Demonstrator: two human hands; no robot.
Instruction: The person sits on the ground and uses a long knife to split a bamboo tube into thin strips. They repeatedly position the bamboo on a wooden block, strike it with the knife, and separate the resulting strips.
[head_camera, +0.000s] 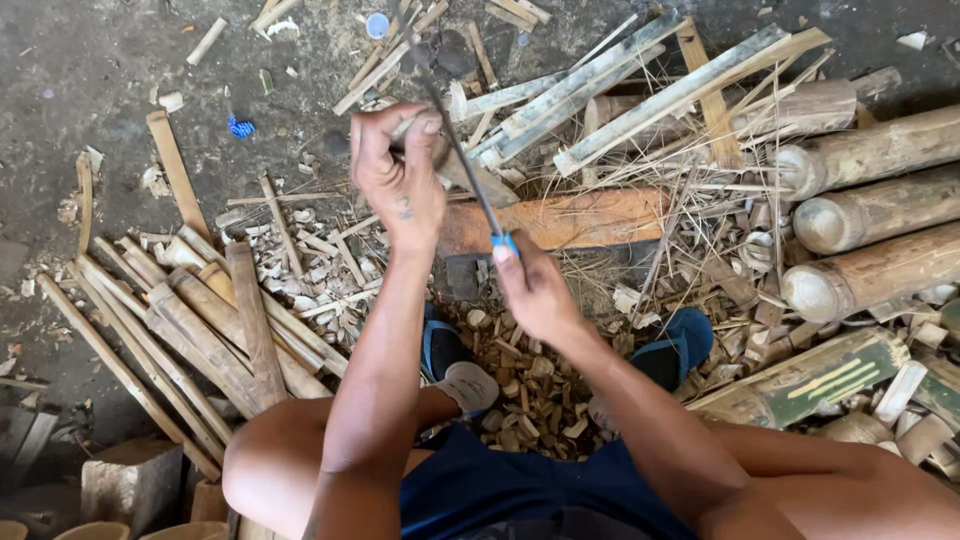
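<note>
Bamboo piece (420, 128) gripped; blade (462, 155) held.

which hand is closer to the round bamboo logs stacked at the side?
Right. The right hand, gripping the blue-handled blade, sits mid-frame, closer to the bamboo logs at the right edge. The left hand holds a small piece further left, away from them.

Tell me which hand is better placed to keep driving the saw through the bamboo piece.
Right, probably. The right hand grips the blue handle of the thin saw, while the left hand is closed around the small bamboo piece, steadying it.
</note>
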